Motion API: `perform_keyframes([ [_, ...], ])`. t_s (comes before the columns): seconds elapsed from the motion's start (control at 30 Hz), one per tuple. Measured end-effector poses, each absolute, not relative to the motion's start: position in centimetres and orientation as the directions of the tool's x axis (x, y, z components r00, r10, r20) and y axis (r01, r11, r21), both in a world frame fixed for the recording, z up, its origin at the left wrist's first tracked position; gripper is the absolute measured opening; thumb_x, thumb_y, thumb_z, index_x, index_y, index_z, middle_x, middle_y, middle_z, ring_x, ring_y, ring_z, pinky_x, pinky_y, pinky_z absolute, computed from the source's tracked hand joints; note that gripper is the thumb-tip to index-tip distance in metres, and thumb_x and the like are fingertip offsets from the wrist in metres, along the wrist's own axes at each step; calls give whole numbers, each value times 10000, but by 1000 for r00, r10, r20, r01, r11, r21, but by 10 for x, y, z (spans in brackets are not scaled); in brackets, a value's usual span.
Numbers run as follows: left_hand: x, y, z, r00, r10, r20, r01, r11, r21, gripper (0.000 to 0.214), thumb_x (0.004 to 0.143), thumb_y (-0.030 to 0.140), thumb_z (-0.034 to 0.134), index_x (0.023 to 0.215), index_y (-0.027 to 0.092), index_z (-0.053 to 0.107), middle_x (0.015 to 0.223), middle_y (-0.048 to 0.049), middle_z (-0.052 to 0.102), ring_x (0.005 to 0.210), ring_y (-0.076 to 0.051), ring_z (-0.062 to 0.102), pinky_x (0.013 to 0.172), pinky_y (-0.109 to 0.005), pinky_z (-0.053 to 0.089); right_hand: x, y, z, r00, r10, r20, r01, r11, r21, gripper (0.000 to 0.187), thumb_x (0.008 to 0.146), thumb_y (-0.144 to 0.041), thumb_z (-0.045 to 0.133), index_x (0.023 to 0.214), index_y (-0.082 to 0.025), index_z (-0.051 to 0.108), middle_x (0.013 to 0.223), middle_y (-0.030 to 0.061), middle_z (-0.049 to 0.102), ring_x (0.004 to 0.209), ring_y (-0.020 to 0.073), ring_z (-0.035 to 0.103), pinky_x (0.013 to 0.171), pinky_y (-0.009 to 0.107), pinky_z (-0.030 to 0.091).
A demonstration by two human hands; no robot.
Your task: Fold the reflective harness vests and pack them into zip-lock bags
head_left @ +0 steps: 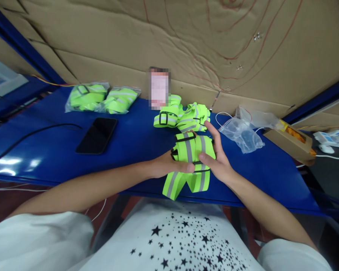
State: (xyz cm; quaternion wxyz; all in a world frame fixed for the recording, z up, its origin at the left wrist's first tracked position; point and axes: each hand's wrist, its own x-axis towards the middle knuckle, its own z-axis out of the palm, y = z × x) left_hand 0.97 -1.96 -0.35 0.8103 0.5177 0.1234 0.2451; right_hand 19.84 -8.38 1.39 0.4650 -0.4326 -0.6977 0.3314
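Note:
Between my two hands is a folded bundle of neon yellow-green reflective strap [190,150] with grey stripes and black buckles. My left hand [172,164] grips it from the left, thumb across the front and the other fingers hidden behind. On the other side my right hand [220,162] holds the bundle with its thumb pressed on the front and the index finger stretched upward. Two loose strap ends hang below, over the table's front edge. Just beyond lie more reflective straps [194,116] in a loose heap with a black buckle showing.
Two clear bags of straps [87,97] lie at the back left, near a black phone [96,136]. Empty plastic bags [241,131] and a cardboard box [292,145] are on the right. A blurred card [159,88] leans against the cardboard wall. A black cable crosses the blue table [135,146].

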Motion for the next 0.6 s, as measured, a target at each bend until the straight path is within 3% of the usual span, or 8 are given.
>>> perform_keyframes([
  [0.1,9,-22,-5,843,526,-112,-193,490,850,718,665,386,930,1305,191,671,1224,-138,742,1112,-316,713,957,-439,572,205,-81,14,-252,869,425,527,492,-693,734,994,-511,540,1591,-330,154,1566,96,457,1511,310,375,1279,630,119],
  [0.13,9,-21,-5,840,517,-165,-165,532,831,675,668,373,927,1270,179,690,1169,-134,761,1033,-304,738,898,-423,592,207,-79,15,-266,873,408,551,486,-679,703,991,-507,548,1575,-312,209,1557,104,464,1492,318,400,1274,646,94],
  [0.17,8,-19,-4,838,507,-201,-142,559,817,641,665,366,927,1233,167,708,1121,-130,773,961,-292,751,846,-406,604,209,-77,15,-266,888,376,541,460,-704,665,985,-508,559,1548,-298,272,1529,109,492,1444,317,460,1263,647,147],
  [0.23,8,-12,-4,847,489,-211,-118,559,821,627,642,375,941,1188,155,727,1076,-127,783,900,-278,757,804,-381,607,213,-73,15,-242,926,291,439,372,-818,595,957,-511,613,1468,-289,403,1437,93,572,1309,285,579,1192,577,366],
  [0.3,7,-6,-6,864,481,-149,-137,510,849,685,615,439,954,1195,156,724,1101,-136,778,956,-287,752,842,-374,597,216,-70,15,-217,948,235,309,295,-904,547,916,-489,688,1395,-300,504,1387,58,613,1254,252,612,1098,470,492],
  [0.4,7,-3,-13,903,423,-70,-164,492,855,824,592,654,893,1233,172,707,1138,-145,767,1051,-306,732,895,-373,582,217,-68,15,-223,948,228,204,274,-940,546,881,-438,747,1381,-328,560,1460,14,582,1322,237,573,1066,394,523],
  [0.5,6,-6,-19,951,291,-104,-88,578,811,979,574,916,665,1192,158,722,1074,-153,776,1020,-314,734,825,-358,593,216,-70,17,-352,906,235,203,319,-926,578,894,-427,734,1432,-328,548,1400,18,637,1203,215,653,977,354,575],
  [0.6,5,-10,-19,968,225,-114,-43,592,804,1045,563,965,597,1211,154,715,1048,-140,778,1003,-298,728,764,-317,586,212,-71,20,-476,815,330,256,487,-835,575,899,-407,734,1437,-296,565,1338,48,675,1167,217,672,1002,364,560],
])
